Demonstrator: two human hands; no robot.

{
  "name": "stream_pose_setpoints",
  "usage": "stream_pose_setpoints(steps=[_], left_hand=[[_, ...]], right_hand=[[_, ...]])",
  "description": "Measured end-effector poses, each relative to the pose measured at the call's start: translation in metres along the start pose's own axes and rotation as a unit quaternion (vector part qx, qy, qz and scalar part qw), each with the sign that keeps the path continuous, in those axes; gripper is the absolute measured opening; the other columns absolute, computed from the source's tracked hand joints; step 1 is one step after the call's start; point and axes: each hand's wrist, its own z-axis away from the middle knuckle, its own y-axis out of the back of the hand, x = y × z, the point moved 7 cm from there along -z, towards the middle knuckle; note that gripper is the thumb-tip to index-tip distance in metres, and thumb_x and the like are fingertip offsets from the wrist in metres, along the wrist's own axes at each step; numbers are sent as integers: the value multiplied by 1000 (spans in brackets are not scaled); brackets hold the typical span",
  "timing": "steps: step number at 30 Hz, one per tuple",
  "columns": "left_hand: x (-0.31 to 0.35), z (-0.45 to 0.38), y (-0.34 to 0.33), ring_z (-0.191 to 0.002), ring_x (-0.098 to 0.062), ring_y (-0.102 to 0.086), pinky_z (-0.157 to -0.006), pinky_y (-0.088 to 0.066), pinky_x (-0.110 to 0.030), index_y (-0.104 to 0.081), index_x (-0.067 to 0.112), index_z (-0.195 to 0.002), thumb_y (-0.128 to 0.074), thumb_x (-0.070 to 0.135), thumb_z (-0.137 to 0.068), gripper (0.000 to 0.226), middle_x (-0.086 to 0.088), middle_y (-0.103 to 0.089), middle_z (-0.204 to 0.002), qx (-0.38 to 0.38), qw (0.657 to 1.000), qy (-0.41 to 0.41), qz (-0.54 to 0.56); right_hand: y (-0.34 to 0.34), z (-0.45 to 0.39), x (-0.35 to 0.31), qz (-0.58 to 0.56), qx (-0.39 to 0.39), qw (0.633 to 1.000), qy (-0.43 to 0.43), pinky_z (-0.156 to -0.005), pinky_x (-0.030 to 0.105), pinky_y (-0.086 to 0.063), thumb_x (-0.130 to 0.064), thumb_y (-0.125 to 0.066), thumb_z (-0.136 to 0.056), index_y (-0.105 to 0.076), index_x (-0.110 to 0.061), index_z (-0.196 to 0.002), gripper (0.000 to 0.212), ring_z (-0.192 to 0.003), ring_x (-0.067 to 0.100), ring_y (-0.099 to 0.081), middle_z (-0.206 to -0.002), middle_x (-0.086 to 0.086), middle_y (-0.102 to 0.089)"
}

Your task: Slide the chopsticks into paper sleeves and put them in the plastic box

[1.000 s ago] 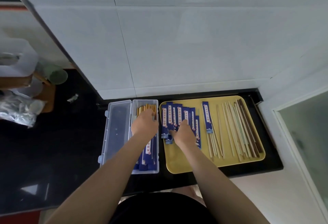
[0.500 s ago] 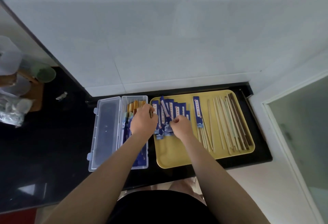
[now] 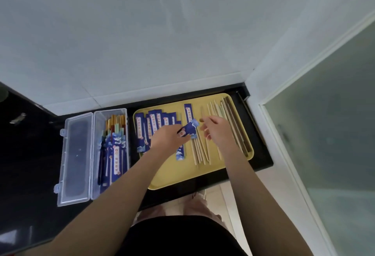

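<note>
Large pale wall tiles [image 3: 142, 42] rise behind a glossy black counter [image 3: 30, 154]; a frosted glass panel [image 3: 334, 134] stands right, beige floor [image 3: 229, 194] below.

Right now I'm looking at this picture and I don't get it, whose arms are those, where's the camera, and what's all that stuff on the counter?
No machine here: these are a person's two bare arms, filmed by a wide-angle camera on their head, looking down. On the black counter sits a yellow tray with empty blue paper sleeves at its left and bare chopsticks at its right. Beside it lies an open clear plastic box, already holding sleeved chopsticks. The left hand holds one blue sleeve in its grip. The right hand hovers over the bare chopsticks, fingers loosely curled, holding nothing I can make out.
</note>
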Motion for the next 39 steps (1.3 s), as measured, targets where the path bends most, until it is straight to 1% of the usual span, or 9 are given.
stream_pose_setpoints(steps=[6, 10, 13, 17, 21, 24, 27, 33, 39], left_hand=[[-22, 5, -35, -68, -16, -68, -70, -59, -38, -63, 11, -90, -68, 35, -92, 25, -7, -70, -83, -36, 989, 85, 111], [-27, 8, -43, -52, -12, -66, -51, -56, -26, -57, 8, -98, -67, 21, -94, 17, -10, -70, -86, -39, 967, 135, 212], [-25, 7, -43, -50, -14, -64, -51, -55, -28, -55, 8, -102, -66, 22, -95, 19, -9, -68, -82, -43, 963, 138, 228], [-19, 5, -39, -49, -15, -57, -55, -54, -33, -54, 10, -104, -52, 40, -101, 31, -8, -62, -70, -27, 959, 142, 246], [4, 5, -34, -55, -15, -62, -46, -53, -22, -52, 7, -115, -44, 24, -107, 20, -10, -62, -77, -45, 928, 152, 336], [20, 4, -34, -67, -17, -67, -56, -58, -25, -57, 7, -119, -45, 12, -105, 19, -12, -67, -88, -72, 908, 147, 387], [25, -1, -33, -65, -17, -59, -63, -51, -28, -60, 1, -115, -48, 9, -101, 20, -10, -62, -81, -77, 918, 148, 359], [18, 1, -21, -65, -13, -53, -63, -46, -28, -60, 20, -82, -66, 42, -90, 24, -1, -57, -74, -51, 986, 105, 120], [7, 4, -23, -69, -13, -59, -66, -51, -25, -69, 17, -92, -66, 31, -89, 14, -8, -68, -86, -53, 988, 85, 117]], right_hand=[[-24, -12, 75, 354, -27, 935, -1, -75, 30, -52, -19, -52, -102, -59, -17, -111, 12, -87, 16, -61, -103, 2, -62], [-31, -12, 89, 395, 11, 919, -7, -74, 27, -46, -19, -55, -102, -53, -15, -124, 22, -100, 20, -64, -117, 4, -60], [-22, -15, 88, 397, 27, 917, -17, -74, 26, -49, -21, -60, -100, -59, -13, -116, 18, -95, 20, -65, -112, 5, -62], [7, -14, 71, 304, 76, 949, -24, -70, 30, -55, -25, -66, -94, -57, -17, -95, 12, -76, 15, -62, -92, 2, -62], [55, -2, 19, 110, 148, 982, 29, -68, 24, -51, -18, -62, -96, -59, -20, -96, 3, -79, 8, -61, -89, -4, -62], [83, 5, -20, -44, 197, 977, 71, -76, 28, -57, -22, -63, -99, -67, -18, -100, 6, -81, 9, -66, -89, -4, -68], [97, 7, -49, -132, 209, 963, 103, -67, 25, -57, -28, -59, -101, -70, -13, -103, 18, -71, 10, -66, -85, 2, -71], [103, 11, -71, -238, 216, 937, 134, -51, 24, -47, -23, -48, -106, -61, -16, -90, 21, -50, 11, -53, -74, 6, -65], [95, 6, -62, -242, 219, 939, 110, -58, 31, -49, -28, -46, -107, -60, -16, -94, 23, -51, 14, -53, -76, 7, -63]])
